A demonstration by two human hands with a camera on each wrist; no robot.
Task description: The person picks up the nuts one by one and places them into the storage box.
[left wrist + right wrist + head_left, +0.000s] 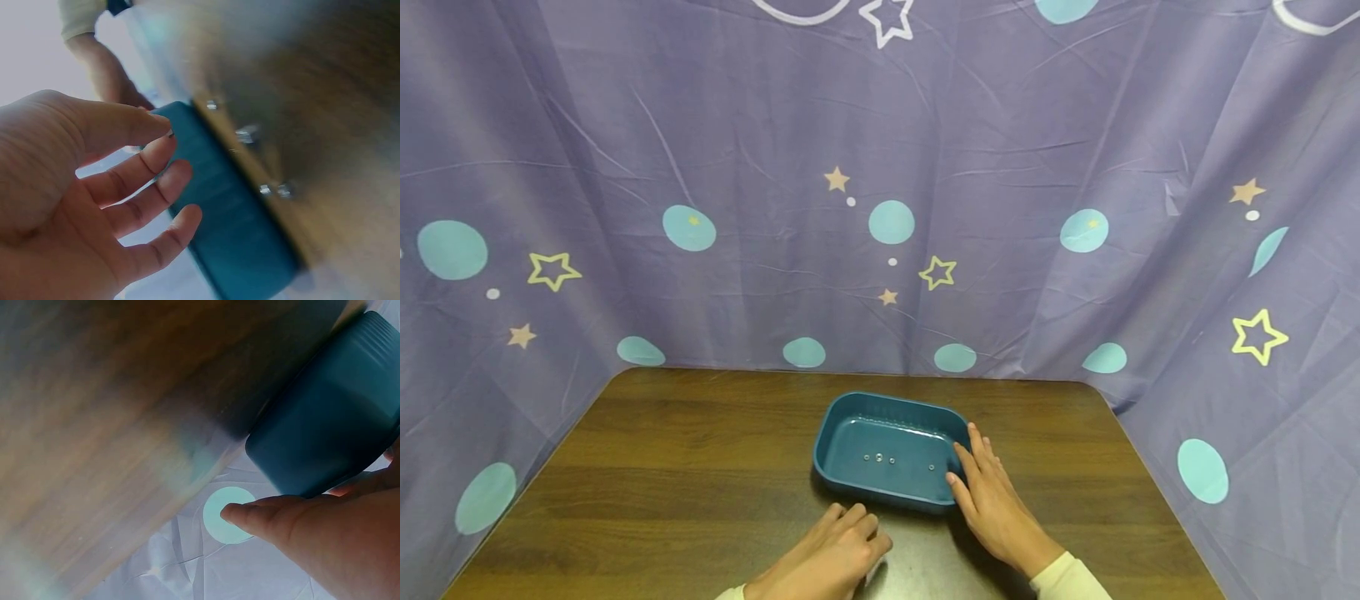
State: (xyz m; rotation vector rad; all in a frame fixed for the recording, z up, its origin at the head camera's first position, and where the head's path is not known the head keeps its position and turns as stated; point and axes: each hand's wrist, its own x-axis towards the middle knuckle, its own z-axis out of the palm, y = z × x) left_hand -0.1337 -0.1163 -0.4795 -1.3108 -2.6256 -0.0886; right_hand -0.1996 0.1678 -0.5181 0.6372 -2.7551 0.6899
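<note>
A teal tray [891, 492] stands on the table with several tiny ring-shaped metal pieces [879, 457] inside, which look like nuts. My left hand [842, 550] is just in front of the tray, above the table. In the left wrist view, thumb and index finger of the left hand [94, 169] pinch a small metal piece [170, 133], mostly covered by the fingertips; the other fingers are loosely bent. Several shiny metal pieces [248, 134] lie on the table near it. My right hand [996, 504] rests on the tray's right rim, fingers fairly straight, thumb and index reaching over the inside.
The brown wooden table [685, 467] extends to both sides of the tray. A purple curtain [760, 208] with stars and dots hangs behind the table and along its sides.
</note>
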